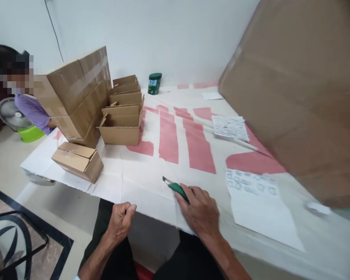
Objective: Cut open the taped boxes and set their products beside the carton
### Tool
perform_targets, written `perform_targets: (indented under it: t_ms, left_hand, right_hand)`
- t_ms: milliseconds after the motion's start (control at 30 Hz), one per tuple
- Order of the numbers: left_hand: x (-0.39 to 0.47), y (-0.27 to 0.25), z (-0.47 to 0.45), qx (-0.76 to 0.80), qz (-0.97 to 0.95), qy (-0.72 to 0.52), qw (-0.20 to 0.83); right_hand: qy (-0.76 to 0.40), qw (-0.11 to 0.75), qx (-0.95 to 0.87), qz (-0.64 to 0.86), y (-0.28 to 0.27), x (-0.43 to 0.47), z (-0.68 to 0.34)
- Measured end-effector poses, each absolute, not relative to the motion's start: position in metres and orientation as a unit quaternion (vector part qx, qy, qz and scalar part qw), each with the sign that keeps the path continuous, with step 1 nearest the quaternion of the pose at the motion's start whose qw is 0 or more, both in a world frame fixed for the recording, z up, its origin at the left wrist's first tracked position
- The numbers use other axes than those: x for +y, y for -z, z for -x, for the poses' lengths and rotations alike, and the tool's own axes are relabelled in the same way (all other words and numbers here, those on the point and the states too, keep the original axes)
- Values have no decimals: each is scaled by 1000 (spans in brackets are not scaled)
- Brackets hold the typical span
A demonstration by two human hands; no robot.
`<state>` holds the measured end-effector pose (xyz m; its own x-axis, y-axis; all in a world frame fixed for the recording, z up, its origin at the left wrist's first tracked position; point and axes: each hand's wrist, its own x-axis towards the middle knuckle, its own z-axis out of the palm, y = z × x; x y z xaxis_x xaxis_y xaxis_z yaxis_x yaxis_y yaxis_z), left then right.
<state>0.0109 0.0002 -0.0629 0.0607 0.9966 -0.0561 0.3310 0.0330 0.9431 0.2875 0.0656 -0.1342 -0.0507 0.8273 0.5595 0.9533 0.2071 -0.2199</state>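
My right hand (pixel 202 210) rests at the front of the table, its fingers wrapped round a utility knife (pixel 179 190) with a green handle. The short blade points up and left over the white cloth. Just off the table's front edge, above my lap, my left hand (pixel 121 221) is closed in a fist with the thumb on top, and no object shows in it. A closed small cardboard box (pixel 78 160) lies at the left front corner. Behind it, several open cardboard boxes (pixel 121 134) stand in a row.
Large taped cartons (pixel 84 89) are stacked at the left, beside a seated person (pixel 35 111). A green container (pixel 154 83) stands by the wall. To the right are a sheet with stickers (pixel 262 210), another sticker sheet (pixel 230 128) and a big brown carton (pixel 297 97).
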Motion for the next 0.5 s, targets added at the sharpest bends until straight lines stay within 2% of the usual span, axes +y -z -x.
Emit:
perform_targets:
  t_ms: [200,400,500]
  left_hand:
    - [16,30,-2,568,-646,-457,225]
    - [36,-9,28,519,-697,-476,-137]
    - [53,-38,66,556,-652,-471,-208]
  right_hand:
    - [107,332,-712,610,136,66,-289]
    - [60,338,-698,628,135,71,-288]
    - [45,329,-692,641,129,74,-285]
